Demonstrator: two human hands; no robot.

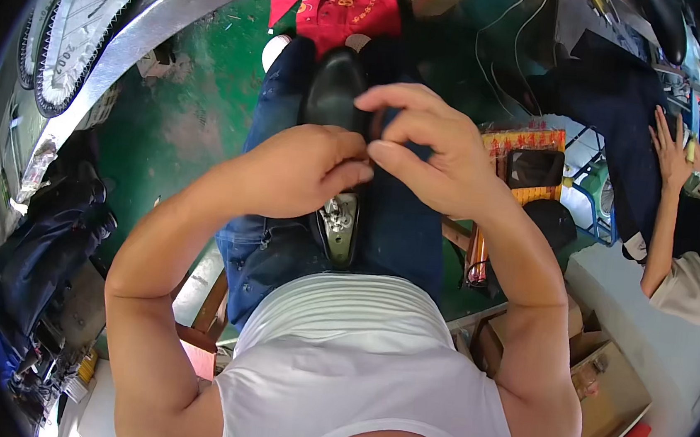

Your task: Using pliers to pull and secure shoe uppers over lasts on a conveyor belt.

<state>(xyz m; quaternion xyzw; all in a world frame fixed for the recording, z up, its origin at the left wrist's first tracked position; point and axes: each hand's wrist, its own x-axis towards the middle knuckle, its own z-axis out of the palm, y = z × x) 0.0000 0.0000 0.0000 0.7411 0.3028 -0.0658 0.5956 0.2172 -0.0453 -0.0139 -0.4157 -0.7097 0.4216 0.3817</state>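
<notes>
A black leather shoe upper [334,88] lies along my lap, toe pointing away from me. At its near end shows a green shoe last [340,240] with a metal fitting. Across the middle of the shoe lies my left hand [314,168], its fingers curled and closed; what they grip is hidden beneath them. My right hand [435,147] hovers over the shoe's right side, thumb and fingers apart, with the fingertips close to the left hand and slightly blurred. Between the two hands is a dark patch that I cannot make out.
At the upper left, a curved metal edge [153,39] carries stitched shoe pieces [83,29]. To the right, a dark phone [535,169] rests on an orange-red box. Cardboard boxes [605,391] stand lower right. Another person's hand [672,151] is at the far right.
</notes>
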